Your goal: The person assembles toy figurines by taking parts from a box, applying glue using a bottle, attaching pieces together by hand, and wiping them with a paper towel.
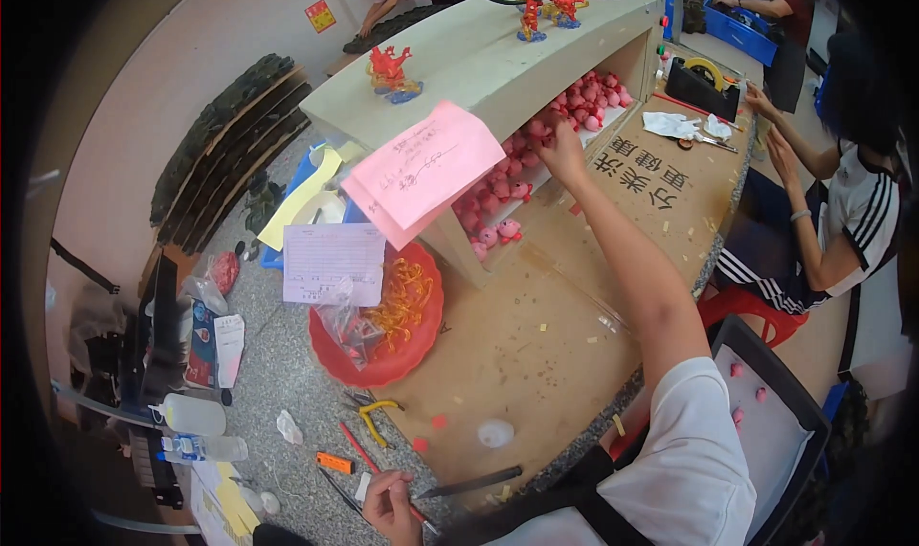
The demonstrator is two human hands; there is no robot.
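Glossy plastic pink figures lie above a matt cardboard tabletop.

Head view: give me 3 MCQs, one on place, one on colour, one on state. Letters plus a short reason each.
1. Where is the right hand?
A. on the yellow-handled pliers
B. in the shelf opening, among the pink figures
C. in the red basin

2. What colour is the sheet hanging off the front of the white shelf unit?
A. pink
B. green
C. black

3. What is the left hand doing?
A. lying flat and empty
B. lifting a bottle
C. gripping a thin dark tool

Answers:
1 B, the arm stretches out and the fingers are in the pile of pink figures.
2 A, the pink sheet droops over the unit's edge.
3 C, the fingers are closed around the thin dark tool at the near table edge.
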